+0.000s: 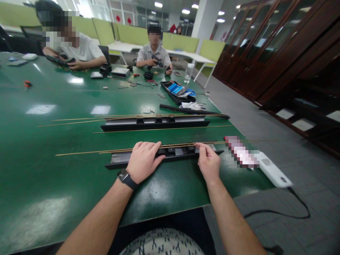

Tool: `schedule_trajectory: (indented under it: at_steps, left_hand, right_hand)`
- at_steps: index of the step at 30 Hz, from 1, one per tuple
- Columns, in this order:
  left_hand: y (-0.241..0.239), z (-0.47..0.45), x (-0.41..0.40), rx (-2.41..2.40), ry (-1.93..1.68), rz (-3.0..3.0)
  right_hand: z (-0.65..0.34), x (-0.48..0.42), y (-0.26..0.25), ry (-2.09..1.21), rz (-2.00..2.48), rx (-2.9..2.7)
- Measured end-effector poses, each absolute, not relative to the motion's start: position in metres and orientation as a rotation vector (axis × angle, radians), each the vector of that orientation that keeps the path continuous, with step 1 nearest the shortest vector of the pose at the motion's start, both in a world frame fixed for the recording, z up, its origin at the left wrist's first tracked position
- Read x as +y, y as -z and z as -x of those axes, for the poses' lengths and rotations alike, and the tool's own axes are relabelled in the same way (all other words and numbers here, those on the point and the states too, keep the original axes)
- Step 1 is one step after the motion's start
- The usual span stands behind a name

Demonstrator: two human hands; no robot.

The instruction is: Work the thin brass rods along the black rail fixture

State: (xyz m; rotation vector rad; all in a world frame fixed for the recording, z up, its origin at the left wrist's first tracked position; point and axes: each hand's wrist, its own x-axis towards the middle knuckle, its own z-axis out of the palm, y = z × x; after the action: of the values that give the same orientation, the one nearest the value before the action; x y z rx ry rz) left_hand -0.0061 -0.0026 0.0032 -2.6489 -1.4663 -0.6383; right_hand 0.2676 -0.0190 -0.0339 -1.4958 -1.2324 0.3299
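We're pinching thin rods (pixel 175 145), right hand (pixel 209 161) fingers closed; left hand (pixel 145 160) resting over rail (pixel 180 154), thumb spread. Judging them springy, wanting 2-point holds.

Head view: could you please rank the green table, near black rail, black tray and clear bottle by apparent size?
1. Green table
2. Near black rail
3. Black tray
4. Clear bottle

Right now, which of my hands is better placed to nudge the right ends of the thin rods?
Probably your right hand: its fingertips seem to pinch the thin rods near the right end of the black rail. Your left hand lies over the rail farther left.
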Motion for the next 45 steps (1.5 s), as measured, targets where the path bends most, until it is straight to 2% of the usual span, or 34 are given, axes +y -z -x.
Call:
schedule_trajectory:
  at_steps: [45]
  left_hand:
    - [-0.0049,0.0064,-0.0033,-1.466,0.622,2.635]
  right_hand:
    - [-0.2694,-0.0171,0.0353,-0.333,1.484,-1.166]
